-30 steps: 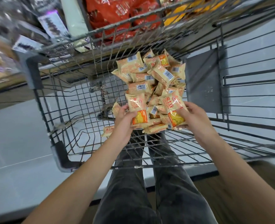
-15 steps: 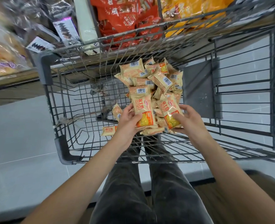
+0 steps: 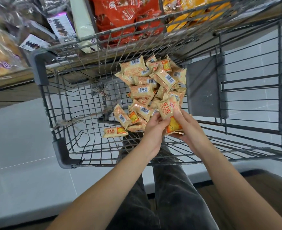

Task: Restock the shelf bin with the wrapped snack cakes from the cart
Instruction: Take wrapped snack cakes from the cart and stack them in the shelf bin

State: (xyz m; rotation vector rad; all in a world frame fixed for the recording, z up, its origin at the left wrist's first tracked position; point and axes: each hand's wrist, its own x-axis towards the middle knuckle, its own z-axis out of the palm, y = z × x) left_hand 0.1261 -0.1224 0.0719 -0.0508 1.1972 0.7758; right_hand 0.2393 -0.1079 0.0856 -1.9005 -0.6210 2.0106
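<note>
Leftmost, stray snack cake flat on wire cart floor, apart from heap; liable to be missed. Left hand and right hand together clasped held packets above heap; slick wrappers, loose stack, likely to slide back. Shelf bin beyond.

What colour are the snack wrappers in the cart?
Pale tan with red lettering and an orange-yellow panel, seen from the head camera.
</note>
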